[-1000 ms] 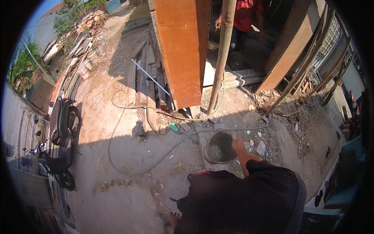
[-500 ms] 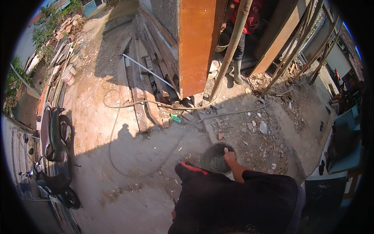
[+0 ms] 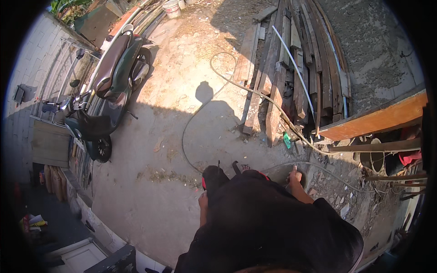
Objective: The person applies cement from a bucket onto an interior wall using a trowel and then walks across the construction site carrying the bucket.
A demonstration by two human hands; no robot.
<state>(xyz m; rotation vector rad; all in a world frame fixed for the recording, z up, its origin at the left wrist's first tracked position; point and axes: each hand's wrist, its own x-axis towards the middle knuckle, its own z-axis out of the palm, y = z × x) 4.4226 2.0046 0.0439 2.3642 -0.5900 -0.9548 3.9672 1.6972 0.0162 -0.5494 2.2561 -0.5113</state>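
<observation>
My right hand [image 3: 295,176] is closed at the rim of a dark bucket [image 3: 279,173], gripping its handle. The bucket hangs low at my right side, partly covered by my dark clothing; its inside looks greyish, and I cannot make out the contents. On the other side, my left hand [image 3: 203,200] hangs down beside my leg. Its fingers are too small and shaded to read, and nothing shows clearly in it. Toes of one foot peep out in front of my dark shorts with a red stripe.
A motor scooter [image 3: 114,86] stands at left near a metal rack. Long timber planks [image 3: 273,86] and a white pipe [image 3: 291,61] lie ahead right. A hose [image 3: 184,136] loops over the ground. An orange-brown panel [image 3: 378,120], poles and rubble are at right.
My view has swung left, so the scooter and planks sit farther right. The bucket is still in my right hand. My left hand has come into clearer sight.
</observation>
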